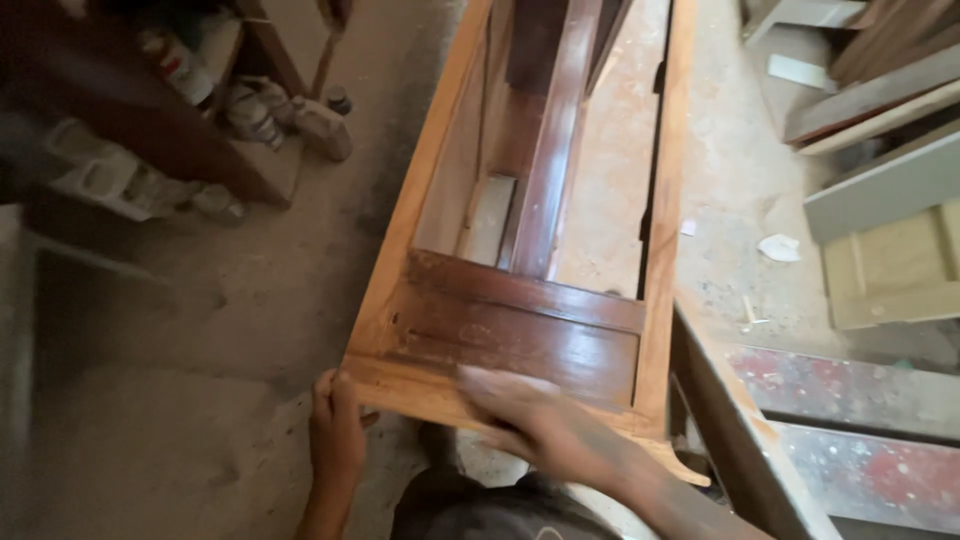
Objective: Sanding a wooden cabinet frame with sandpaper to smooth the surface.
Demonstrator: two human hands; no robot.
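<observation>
Two hands meet a wooden frame (520, 330) over a dusty workshop floor (180, 330), with bottles (260, 110) at 10 o'clock and planks (880, 100) at 2 o'clock. Centred, the frame shows pale rails and a glossy dark panel (partly stained). Left hand (337, 430) clasps its near corner; right hand (530, 405) lies flat, blurred, on the bottom rail.

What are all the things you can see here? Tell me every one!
wooden frame: one, orange-brown with dark glossy panels, centre, running away from the person
bottles and cans: several, whitish and dusty, on the floor upper left
dark cabinet: one, dark brown, upper left
planks and boards: several, grey, brown and yellowish, right side
red-speckled panel: one, lower right
left hand: one, fingers gripping the frame's near left corner
right hand: one, blurred, flat on the frame's near rail
</observation>
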